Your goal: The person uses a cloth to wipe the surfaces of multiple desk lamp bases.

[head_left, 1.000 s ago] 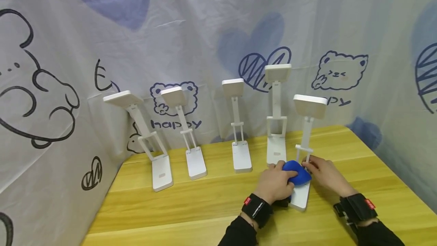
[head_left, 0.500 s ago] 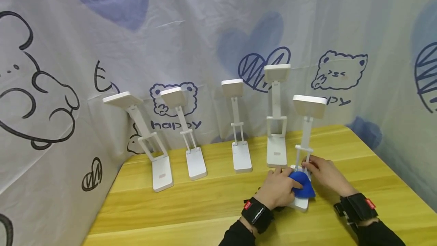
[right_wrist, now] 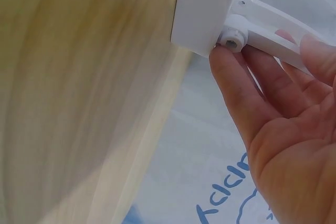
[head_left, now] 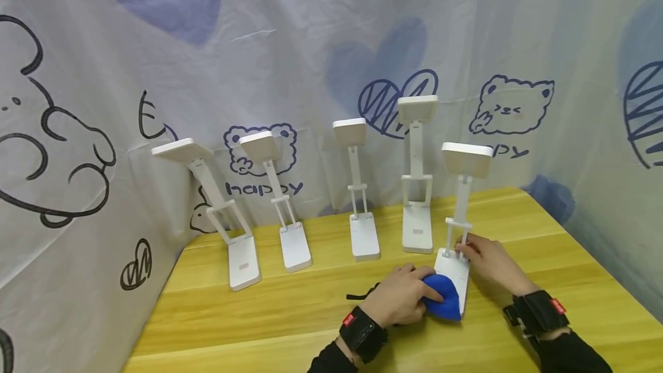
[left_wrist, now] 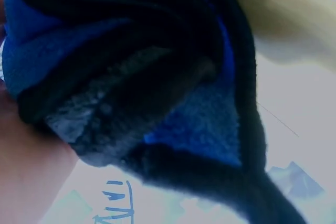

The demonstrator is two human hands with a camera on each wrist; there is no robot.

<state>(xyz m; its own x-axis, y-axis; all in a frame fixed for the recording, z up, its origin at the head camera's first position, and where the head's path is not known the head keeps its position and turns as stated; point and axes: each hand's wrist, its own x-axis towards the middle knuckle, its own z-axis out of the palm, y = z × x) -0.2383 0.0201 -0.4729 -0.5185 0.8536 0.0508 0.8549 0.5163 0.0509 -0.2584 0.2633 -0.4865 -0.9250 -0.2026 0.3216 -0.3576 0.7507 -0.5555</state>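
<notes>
My left hand [head_left: 396, 298] holds a bunched blue cloth [head_left: 444, 298] against the near left side of a white desk lamp's base [head_left: 454, 271]. Close up in the left wrist view, the blue cloth [left_wrist: 202, 124] shows folds and dark edging. My right hand [head_left: 492, 263] grips the rightmost desk lamp [head_left: 461, 200] low on its strut, beside the base. In the right wrist view, the fingers [right_wrist: 231, 77] reach under the hinge, and the thumb lies along the white strut [right_wrist: 273, 45]. This lamp stands upright with its head tilted forward.
Several similar white lamps, among them the leftmost lamp [head_left: 243, 263] and a taller lamp [head_left: 416, 229], stand in a row toward the back of the wooden table [head_left: 290, 327]. A printed curtain [head_left: 311, 45] hangs close behind them. A dark strap [head_left: 362, 295] sticks out beside my left hand.
My left hand has drawn the blue cloth down and leftward along the lamp's base, from near its hinges to its near left edge. The right hand keeps its hold on the strut.
</notes>
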